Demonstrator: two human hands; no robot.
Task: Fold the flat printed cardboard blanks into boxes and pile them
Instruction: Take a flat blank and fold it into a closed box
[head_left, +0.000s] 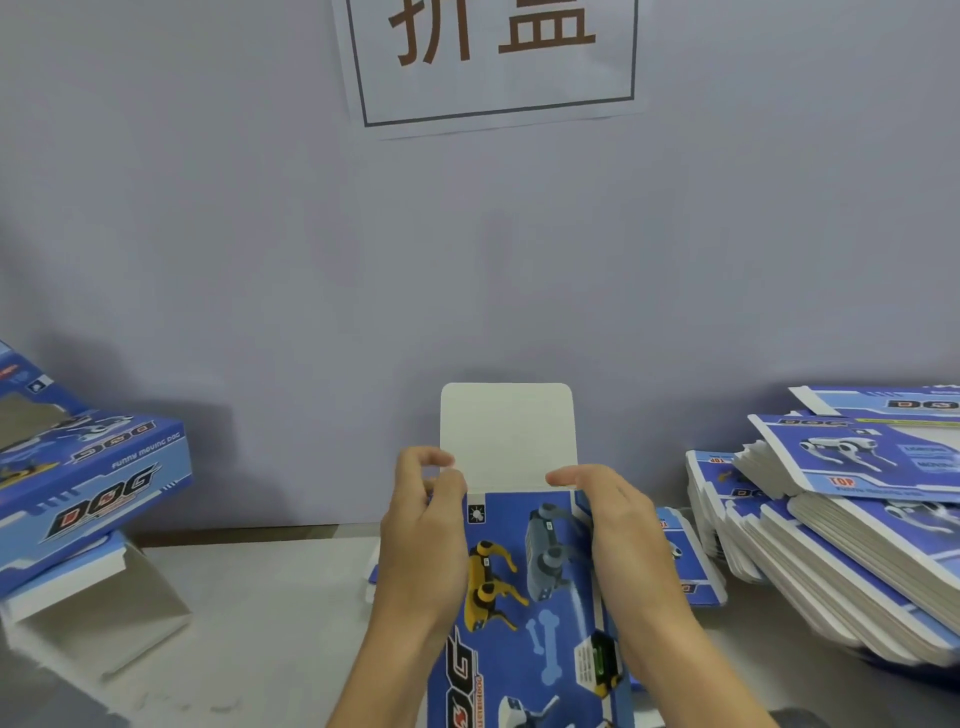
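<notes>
The left hand (423, 540) grips the left edge of the box (535, 587), thumb and fingers curled round it near the top, and the right hand (618, 525) holds the right edge the same way, its fingers (563, 475) reaching over the corner where the white flap (506, 436) begins. The box is held up between the two hands, above the table (249, 613), printed face toward the camera, with the flap standing straight up past the fingertips. This looks like the closing of one end: the body seems already opened out, and the flap is not yet folded. The next move probably calls for bending the flap over along its crease and tucking it in, while both hands keep the sides square so the panel does not buckle. At the left lies a pile of folded boxes (88, 467), resting on a white carton (98, 613); at the right, a stack of flat blanks (841, 525), near the right hand. On the wall hangs a sign (493, 57), its top cut off. The box's far side and lower end are hidden, so whether its bottom is closed cannot be told; both piles run out of view.
</notes>
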